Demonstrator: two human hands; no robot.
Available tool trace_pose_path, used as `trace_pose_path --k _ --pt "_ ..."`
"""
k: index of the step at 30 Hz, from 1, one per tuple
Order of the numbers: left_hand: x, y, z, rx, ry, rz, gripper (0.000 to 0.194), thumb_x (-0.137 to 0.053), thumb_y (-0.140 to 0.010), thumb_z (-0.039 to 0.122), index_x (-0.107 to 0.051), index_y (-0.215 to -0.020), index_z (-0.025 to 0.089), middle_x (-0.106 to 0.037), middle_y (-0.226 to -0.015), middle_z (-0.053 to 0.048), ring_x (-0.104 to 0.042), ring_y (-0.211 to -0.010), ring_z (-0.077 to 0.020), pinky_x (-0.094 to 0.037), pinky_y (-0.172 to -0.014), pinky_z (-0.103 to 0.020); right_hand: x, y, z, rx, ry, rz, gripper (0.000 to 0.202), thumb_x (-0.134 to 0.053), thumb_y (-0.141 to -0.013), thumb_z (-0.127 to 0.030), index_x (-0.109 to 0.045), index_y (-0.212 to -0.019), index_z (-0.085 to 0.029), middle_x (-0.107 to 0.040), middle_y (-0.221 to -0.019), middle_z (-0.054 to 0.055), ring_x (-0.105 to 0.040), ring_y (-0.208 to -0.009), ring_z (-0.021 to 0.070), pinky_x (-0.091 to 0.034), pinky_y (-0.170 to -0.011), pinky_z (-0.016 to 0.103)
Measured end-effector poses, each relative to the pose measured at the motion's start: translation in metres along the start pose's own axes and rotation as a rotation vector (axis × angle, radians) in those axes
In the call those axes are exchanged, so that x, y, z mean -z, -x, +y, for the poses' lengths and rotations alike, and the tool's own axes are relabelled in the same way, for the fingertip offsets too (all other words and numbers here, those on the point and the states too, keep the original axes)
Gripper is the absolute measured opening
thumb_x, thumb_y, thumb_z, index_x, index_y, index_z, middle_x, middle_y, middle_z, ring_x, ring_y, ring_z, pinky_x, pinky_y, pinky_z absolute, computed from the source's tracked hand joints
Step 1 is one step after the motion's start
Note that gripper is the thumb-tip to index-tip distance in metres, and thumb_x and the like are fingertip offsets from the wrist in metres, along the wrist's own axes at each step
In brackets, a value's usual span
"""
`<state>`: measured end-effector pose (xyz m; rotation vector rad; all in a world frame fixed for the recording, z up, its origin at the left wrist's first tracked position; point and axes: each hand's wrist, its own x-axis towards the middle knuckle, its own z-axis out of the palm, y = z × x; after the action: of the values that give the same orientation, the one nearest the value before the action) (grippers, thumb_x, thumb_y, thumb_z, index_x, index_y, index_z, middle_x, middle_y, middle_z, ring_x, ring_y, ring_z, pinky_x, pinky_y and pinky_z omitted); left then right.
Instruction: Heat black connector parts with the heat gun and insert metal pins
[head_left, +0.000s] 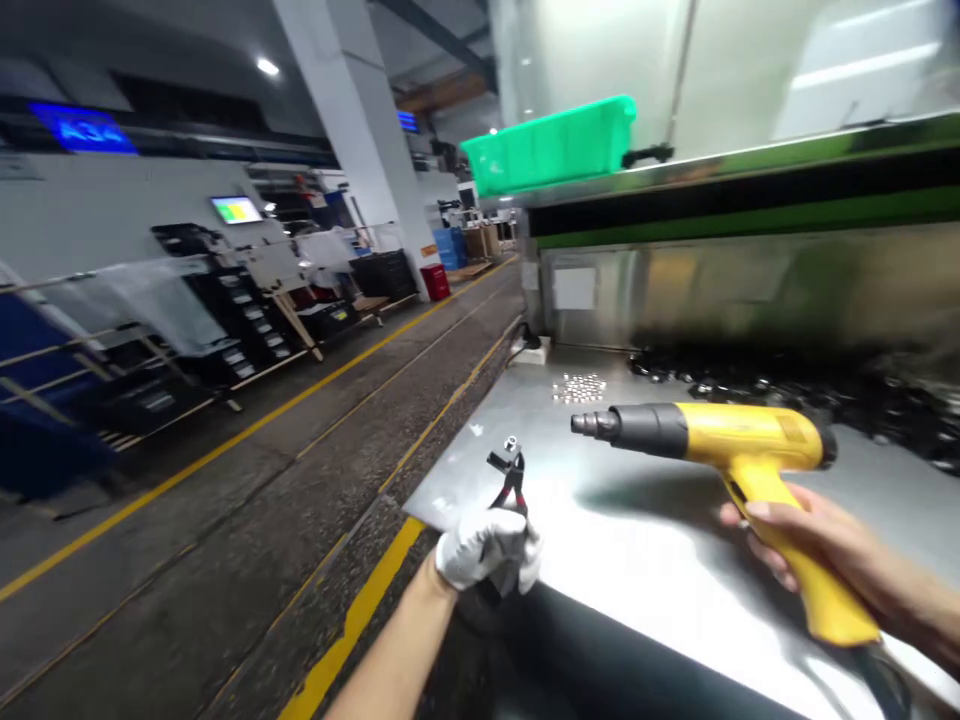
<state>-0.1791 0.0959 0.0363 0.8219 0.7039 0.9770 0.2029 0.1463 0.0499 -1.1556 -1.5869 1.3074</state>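
My left hand [486, 549], in a white glove, is closed around the handles of a pair of pliers [514, 482] with dark jaws and some red on the grips. At the jaws sits a small shiny metal ring [511, 442]; whether it is clamped or only touching, I cannot tell. My bare right hand [814, 535] is wrapped round the grip of a yellow heat gun [750, 437]. Its dark stepped nozzle points left, toward the space above the pliers, and is apart from the ring. A cord runs from the bottom of the heat gun's handle.
A cluster of small metal rings [580, 388] lies on the metal table [630, 560]. Many black parts [810, 385] line its back. Above, a green bin [555, 150] stands on a shelf. Left of the table runs a walkway [300, 470] with yellow lines and loaded racks.
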Motion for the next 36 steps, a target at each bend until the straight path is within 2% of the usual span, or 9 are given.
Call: trace_pose_path --k 2,3,7,10,13,17,22,30,36 --pt "-0.007 -0.033 0.004 0.11 -0.002 -0.098 0.028 -0.065 -0.076 0.038 -0.063 -0.076 0.011 -0.058 -0.059 -0.003 -0.055 -0.045 -0.0157 -0.044 -0.049 -0.031 0.021 0.009 0.004 -0.156 -0.188 0.052 0.032 -0.053 -0.092 -0.054 -0.068 -0.077 -0.031 -0.048 -0.053 0.004 -0.046 -0.037 0.017 -0.037 -0.033 0.031" --pt "-0.012 -0.049 0.007 0.163 -0.009 -0.144 0.027 -0.064 -0.077 0.038 -0.063 -0.077 0.01 -0.058 -0.06 -0.003 -0.056 -0.046 -0.0159 -0.044 -0.049 -0.03 0.029 0.012 0.006 -0.213 -0.292 0.052 0.033 -0.054 -0.091 -0.055 -0.067 -0.074 -0.03 -0.048 -0.054 0.004 -0.044 -0.037 0.0162 -0.036 -0.033 0.03" --pt "-0.034 -0.105 0.014 0.314 -0.061 -0.305 0.019 -0.065 -0.076 0.03 -0.063 -0.077 0.01 -0.06 -0.062 -0.004 -0.058 -0.048 -0.0165 -0.044 -0.05 -0.03 0.052 0.016 0.014 -0.293 -0.5 0.103 0.035 -0.056 -0.091 -0.052 -0.066 -0.071 -0.025 -0.046 -0.053 0.003 -0.037 -0.038 0.0132 -0.032 -0.034 0.027" --pt "-0.045 -0.132 0.018 0.4 -0.107 -0.399 0.014 -0.068 -0.073 0.022 -0.063 -0.076 0.009 -0.06 -0.062 -0.006 -0.059 -0.049 -0.0171 -0.042 -0.05 -0.028 0.061 0.015 0.017 -0.355 -0.609 0.119 0.036 -0.057 -0.091 -0.051 -0.066 -0.071 -0.023 -0.045 -0.052 0.003 -0.037 -0.038 0.0109 -0.033 -0.036 0.024" --pt "-0.048 -0.149 0.02 0.453 -0.112 -0.449 0.016 -0.069 -0.073 0.024 -0.063 -0.073 0.009 -0.058 -0.06 -0.006 -0.058 -0.049 -0.0168 -0.04 -0.051 -0.028 0.067 0.014 0.021 -0.427 -0.668 0.045 0.031 -0.063 -0.088 -0.05 -0.064 -0.075 -0.022 -0.048 -0.052 0.001 -0.041 -0.04 0.011 -0.037 -0.039 0.023" --pt "-0.043 -0.157 0.02 0.465 -0.067 -0.475 0.021 -0.071 -0.07 0.029 -0.063 -0.071 0.01 -0.056 -0.059 -0.005 -0.055 -0.047 -0.0158 -0.039 -0.05 -0.028 0.076 0.016 0.036 -0.439 -0.671 -0.067 0.033 -0.073 -0.083 -0.05 -0.061 -0.087 -0.019 -0.053 -0.058 -0.001 -0.046 -0.046 0.0108 -0.042 -0.043 0.021" --pt "-0.038 -0.158 0.017 0.489 -0.012 -0.505 0.019 -0.071 -0.071 0.027 -0.065 -0.071 0.009 -0.057 -0.06 -0.006 -0.055 -0.048 -0.0168 -0.04 -0.051 -0.03 0.082 0.022 0.051 -0.471 -0.681 -0.153 0.036 -0.064 -0.09 -0.054 -0.064 -0.091 -0.018 -0.056 -0.061 0.002 -0.048 -0.049 0.0116 -0.045 -0.047 0.023" --pt "-0.04 -0.158 0.021 0.488 -0.021 -0.511 0.018 -0.07 -0.075 0.026 -0.067 -0.074 0.008 -0.058 -0.063 -0.006 -0.056 -0.05 -0.0171 -0.044 -0.055 -0.033 0.088 0.028 0.061 -0.495 -0.67 -0.102 0.035 -0.061 -0.092 -0.051 -0.068 -0.091 -0.017 -0.058 -0.061 0.004 -0.049 -0.048 0.0121 -0.044 -0.046 0.023" --pt "-0.037 -0.158 0.024 0.473 -0.04 -0.49 0.016 -0.068 -0.077 0.025 -0.068 -0.077 0.009 -0.058 -0.064 -0.006 -0.057 -0.051 -0.0174 -0.043 -0.055 -0.032 0.09 0.03 0.062 -0.48 -0.647 -0.121 0.035 -0.062 -0.091 -0.052 -0.069 -0.093 -0.018 -0.058 -0.062 0.005 -0.049 -0.049 0.0126 -0.044 -0.046 0.023"
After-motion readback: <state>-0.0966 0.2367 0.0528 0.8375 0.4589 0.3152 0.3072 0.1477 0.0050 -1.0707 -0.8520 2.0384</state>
